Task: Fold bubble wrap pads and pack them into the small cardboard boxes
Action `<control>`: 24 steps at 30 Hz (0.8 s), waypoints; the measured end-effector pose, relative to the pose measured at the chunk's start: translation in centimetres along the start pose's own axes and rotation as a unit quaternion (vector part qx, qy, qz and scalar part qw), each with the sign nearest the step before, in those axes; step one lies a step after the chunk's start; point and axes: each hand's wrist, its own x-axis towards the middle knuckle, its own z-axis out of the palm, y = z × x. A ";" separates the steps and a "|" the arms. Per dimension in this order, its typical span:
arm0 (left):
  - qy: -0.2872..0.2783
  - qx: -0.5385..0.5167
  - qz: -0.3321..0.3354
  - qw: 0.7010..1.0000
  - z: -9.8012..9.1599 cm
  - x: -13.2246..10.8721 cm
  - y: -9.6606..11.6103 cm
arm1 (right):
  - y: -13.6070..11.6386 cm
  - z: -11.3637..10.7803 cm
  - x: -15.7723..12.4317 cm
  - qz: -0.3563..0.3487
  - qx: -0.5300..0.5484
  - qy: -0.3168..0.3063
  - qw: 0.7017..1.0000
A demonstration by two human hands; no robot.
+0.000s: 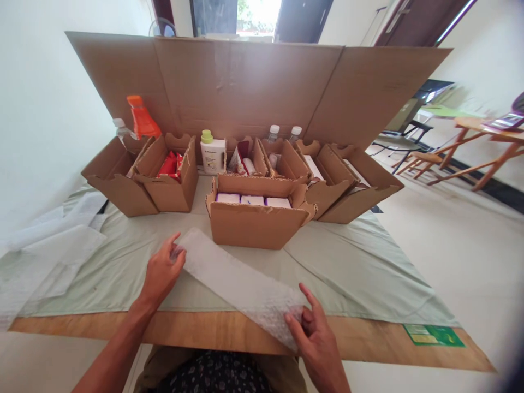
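A long strip of white bubble wrap [237, 281] lies slantwise on the pale green cloth [360, 273] in front of me. My left hand [161, 273] pinches its far left end. Near the table's front edge, my right hand [317, 338] grips the strip's near right end between thumb and fingers. Just behind the strip stands an open cardboard box [256, 224] with three white-and-purple packs [252, 200] inside.
More open cardboard boxes [164, 185] stand in a row behind, holding red packets [171, 164], bottles [273, 132] and a white bottle with a green cap [213, 153]. An orange spray bottle [141, 117] stands at the back left before a tall cardboard screen [245, 82]. Spare bubble wrap sheets [53, 245] lie left.
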 end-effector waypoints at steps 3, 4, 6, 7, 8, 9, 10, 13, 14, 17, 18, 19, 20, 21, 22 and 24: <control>-0.013 0.020 0.008 1.000 0.2 2.8 0.3 | 0.3 2.4 -2.5 0.015 0.024 0.003 1.000; -0.016 0.029 0.009 0.999 0.1 3.6 0.1 | 0.5 3.1 -3.2 0.013 0.025 0.004 1.000; -0.023 0.048 0.011 0.999 -0.5 4.8 -0.3 | 0.7 4.5 -4.3 -0.003 0.016 -0.018 1.000; -0.026 0.058 0.014 0.998 -0.9 5.4 -0.5 | 0.7 5.0 -4.6 -0.014 0.011 -0.040 0.999; -0.030 0.066 0.017 0.997 -1.3 6.1 -0.6 | 0.7 5.5 -4.9 -0.027 0.003 -0.069 0.997; -0.032 0.073 0.022 0.997 -1.6 6.7 -0.6 | 0.7 5.9 -5.0 -0.041 -0.007 -0.107 0.993; -0.033 0.078 0.029 0.996 -1.8 7.4 -0.5 | 0.6 6.3 -5.1 -0.056 -0.019 -0.148 0.987; -0.019 0.081 0.054 0.995 -1.5 9.3 0.2 | 0.2 7.7 -5.1 -0.097 -0.048 -0.250 0.962; -0.010 0.078 0.064 0.995 -1.2 9.6 0.5 | 0.1 8.2 -5.1 -0.102 -0.050 -0.270 0.956; 0.007 0.055 0.101 0.993 -0.5 8.3 1.0 | -0.3 9.5 -5.2 -0.073 -0.026 -0.303 0.950; -0.002 0.042 0.117 0.992 -0.5 7.0 1.0 | -0.5 9.7 -5.2 -0.058 -0.013 -0.313 0.948; -0.019 0.027 0.135 0.990 -0.6 5.4 1.0 | -0.6 9.7 -5.2 -0.045 0.000 -0.323 0.945; -0.044 0.011 0.154 0.987 -0.8 3.4 0.8 | -0.8 9.7 -5.1 -0.033 0.009 -0.333 0.942; -0.074 -0.008 0.172 0.982 -1.2 1.3 0.6 | -1.1 9.5 -5.0 -0.025 0.015 -0.343 0.939; -0.105 -0.026 0.185 0.977 -1.6 -0.8 0.4 | -1.4 9.2 -4.8 -0.020 0.018 -0.353 0.935; -0.186 -0.103 0.185 0.960 -2.4 -4.6 -0.3 | -2.3 8.6 -4.4 -0.013 0.024 -0.370 0.928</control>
